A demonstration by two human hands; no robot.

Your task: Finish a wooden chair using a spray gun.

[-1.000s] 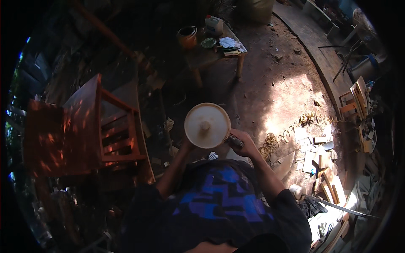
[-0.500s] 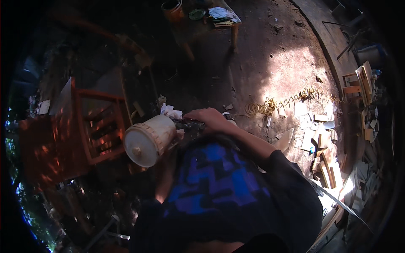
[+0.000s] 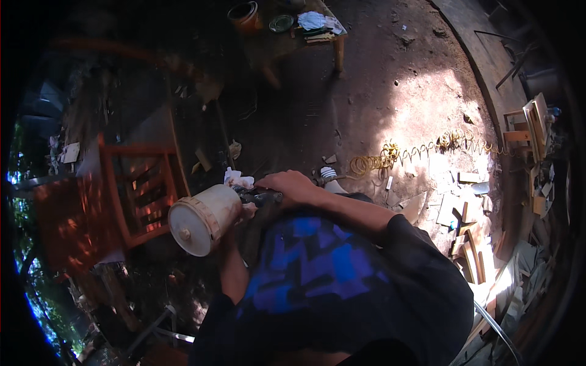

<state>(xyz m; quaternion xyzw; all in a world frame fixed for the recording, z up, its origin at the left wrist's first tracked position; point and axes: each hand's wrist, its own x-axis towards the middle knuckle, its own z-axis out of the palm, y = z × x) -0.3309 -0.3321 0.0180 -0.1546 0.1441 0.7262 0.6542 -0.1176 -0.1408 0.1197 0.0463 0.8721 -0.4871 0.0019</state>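
Note:
A spray gun (image 3: 264, 197) with a dingy white round cup (image 3: 204, 219) is tipped sideways at my waist, the cup's lid facing lower left. My right hand (image 3: 290, 186) is closed over the gun's dark body. My left hand (image 3: 245, 212) sits low beside the cup's base, its fingers curled against the tool and partly hidden by the cup. Just beyond the cup lies or hangs something white and crumpled (image 3: 238, 179); its support is unclear. A coiled yellow hose (image 3: 375, 163) stretches from near my right hand across the floor to the right.
Reddish wooden furniture (image 3: 113, 177) stands close on my left. A table (image 3: 339, 52) with cans and cloths is ahead. Wood offcuts (image 3: 470, 250) litter the sunlit floor (image 3: 427, 104) at right, beside leaning boards (image 3: 537, 128) and a raised edge (image 3: 479, 73).
The tool has swung down and left, from the cup's lid facing up to lying sideways. My right hand has moved left with it, and my view has shifted.

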